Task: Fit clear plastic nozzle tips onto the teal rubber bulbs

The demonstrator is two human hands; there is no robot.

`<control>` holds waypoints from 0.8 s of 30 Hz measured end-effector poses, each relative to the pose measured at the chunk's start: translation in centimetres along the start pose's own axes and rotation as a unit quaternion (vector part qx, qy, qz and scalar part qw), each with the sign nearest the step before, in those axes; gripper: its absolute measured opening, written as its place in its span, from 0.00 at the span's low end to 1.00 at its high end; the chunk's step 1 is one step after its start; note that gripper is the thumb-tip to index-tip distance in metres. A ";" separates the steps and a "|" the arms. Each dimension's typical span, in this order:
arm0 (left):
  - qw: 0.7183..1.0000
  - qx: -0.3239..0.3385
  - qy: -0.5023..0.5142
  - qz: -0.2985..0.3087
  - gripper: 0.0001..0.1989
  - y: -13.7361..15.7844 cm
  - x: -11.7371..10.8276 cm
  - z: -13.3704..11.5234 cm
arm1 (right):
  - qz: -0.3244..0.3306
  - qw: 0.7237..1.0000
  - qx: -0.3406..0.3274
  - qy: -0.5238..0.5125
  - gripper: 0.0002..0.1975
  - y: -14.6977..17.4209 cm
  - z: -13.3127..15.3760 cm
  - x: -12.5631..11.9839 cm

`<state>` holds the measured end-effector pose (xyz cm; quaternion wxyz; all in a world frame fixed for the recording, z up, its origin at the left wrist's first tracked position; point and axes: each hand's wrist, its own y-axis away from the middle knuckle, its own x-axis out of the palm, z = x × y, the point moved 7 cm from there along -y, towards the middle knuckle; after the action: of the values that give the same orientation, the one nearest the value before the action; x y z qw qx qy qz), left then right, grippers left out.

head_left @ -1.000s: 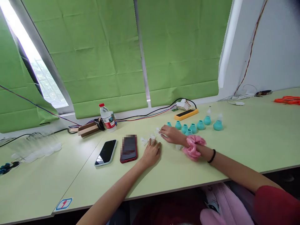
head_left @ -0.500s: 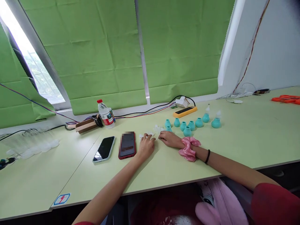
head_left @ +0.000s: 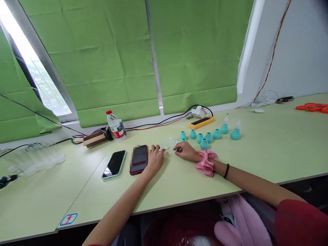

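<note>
My left hand (head_left: 155, 160) rests on the table beside the red-cased phone, fingers spread. Its thumb is close to small translucent white pieces (head_left: 164, 147). More of these pieces lie in a loose pile (head_left: 172, 140) between and just beyond my hands. My right hand (head_left: 186, 151), with a pink scrunchie (head_left: 205, 163) at the wrist, lies right of the pile, its fingers bent and slightly apart. Just behind it stand several small turquoise pots (head_left: 204, 143). Two at the far right, including one turquoise pot (head_left: 235, 134), carry clear pointed tops.
A white-edged phone (head_left: 114, 164) and a red-cased phone (head_left: 139, 159) lie at left. Behind them are a water bottle (head_left: 115, 125) and an open cardboard box (head_left: 94, 138). A yellow power strip (head_left: 202, 122) with cables sits by the window. Orange scissors (head_left: 311, 107) lie far right.
My left hand has shifted a little to the left, toward the red-cased phone, uncovering some white pieces. The fingers of my right hand have parted slightly; the hand stays in place.
</note>
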<state>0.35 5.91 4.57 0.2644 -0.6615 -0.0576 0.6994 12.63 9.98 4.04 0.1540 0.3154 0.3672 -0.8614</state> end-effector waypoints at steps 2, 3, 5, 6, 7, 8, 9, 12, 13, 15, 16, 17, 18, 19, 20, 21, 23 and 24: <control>1.000 -0.004 0.001 -0.005 0.19 -0.2 0.0 0.4 | 0.010 1.000 -0.009 -0.004 0.08 0.1 0.1 0.2; 1.000 -0.006 0.002 -0.012 0.20 -0.4 -0.1 0.6 | 0.016 1.000 -0.016 -0.005 0.09 0.1 0.1 0.3; 1.000 -0.003 0.001 -0.027 0.22 -0.9 -0.4 1.0 | 0.021 0.999 -0.028 0.000 0.08 0.1 0.3 0.4; 1.000 0.003 -0.001 -0.030 0.24 -1.1 -0.4 1.1 | 0.022 0.999 -0.033 0.006 0.08 0.2 0.3 0.4; 1.000 0.011 -0.004 -0.029 0.25 -1.3 -0.3 1.1 | 0.021 0.999 -0.035 0.013 0.08 0.2 0.3 0.5; 0.999 0.021 -0.007 -0.024 0.26 -1.5 -0.1 1.1 | 0.020 0.999 -0.037 0.021 0.07 0.2 0.4 0.5; 0.999 0.031 -0.010 -0.016 0.26 -1.6 0.1 1.0 | 0.018 0.999 -0.040 0.028 0.07 0.2 0.5 0.5; 0.998 0.054 -0.007 0.014 0.26 -1.9 1.1 0.6 | 0.012 0.997 -0.058 0.054 0.07 0.2 0.9 0.6; 0.998 0.056 -0.002 0.026 0.25 -2.2 1.4 0.5 | 0.009 0.996 -0.065 0.064 0.07 0.2 1.1 0.6; 0.997 0.049 0.016 0.059 0.23 -2.9 2.0 0.3 | 0.002 0.994 -0.076 0.083 0.07 0.1 1.4 0.5; 0.995 0.041 0.027 0.082 0.22 -3.4 2.4 0.4 | -0.002 0.993 -0.079 0.090 0.07 0.1 1.5 0.5; 0.993 0.030 0.040 0.106 0.20 -3.9 2.8 0.4 | -0.005 0.992 -0.081 0.096 0.07 0.1 1.6 0.4; 0.991 0.016 0.052 0.124 0.19 -4.4 3.1 0.5 | -0.009 0.992 -0.082 0.101 0.07 0.1 1.6 0.4; 0.989 0.006 0.059 0.133 0.18 -4.9 3.3 0.6 | -0.013 0.991 -0.082 0.103 0.07 0.1 1.6 0.3; 0.989 -0.004 0.063 0.135 0.16 -5.4 3.5 0.6 | -0.017 0.991 -0.083 0.104 0.07 0.1 1.6 0.2; 0.989 -0.013 0.066 0.133 0.16 -5.9 3.6 0.7 | -0.023 0.991 -0.084 0.102 0.07 0.1 1.7 0.1; 0.989 -0.028 0.071 0.124 0.14 -6.5 3.7 0.9 | -0.040 0.991 -0.088 0.094 0.07 0.1 1.9 -0.2; 0.990 -0.034 0.074 0.117 0.14 -6.7 3.7 1.0 | -0.051 0.991 -0.090 0.088 0.07 0.2 2.0 -0.4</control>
<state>1.43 13.57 4.30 0.1611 -0.7221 0.0162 0.6725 12.15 8.44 5.27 0.1046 0.3559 0.4709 -0.8004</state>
